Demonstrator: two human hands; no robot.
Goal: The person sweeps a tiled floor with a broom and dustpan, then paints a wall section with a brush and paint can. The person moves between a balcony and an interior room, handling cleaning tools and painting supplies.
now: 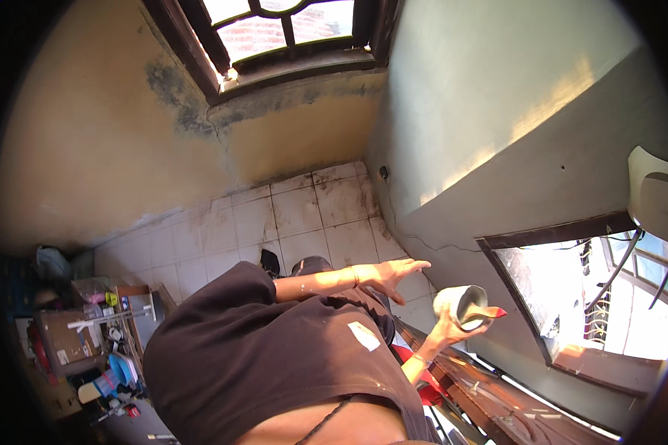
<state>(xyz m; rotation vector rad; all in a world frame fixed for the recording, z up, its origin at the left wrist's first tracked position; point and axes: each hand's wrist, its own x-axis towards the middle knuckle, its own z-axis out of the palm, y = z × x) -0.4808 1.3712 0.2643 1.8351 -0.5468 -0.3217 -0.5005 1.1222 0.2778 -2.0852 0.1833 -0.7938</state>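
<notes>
My right hand is closed around a pale, round, hollow thing, which could be a cup or a wide roll; I cannot tell which. A red-tipped, slender piece sticks out to the right across its open end. Whether that piece is held or part of it is unclear. My left hand reaches to the right with its fingers stretched out and nothing in it. It stays apart from the round thing, to its left.
Below my right hand runs a brown wooden piece of furniture, with red cloth beside it. A cluttered shelf stands at the left. A white wall-mounted device hangs by the right window frame. Tiled floor lies ahead.
</notes>
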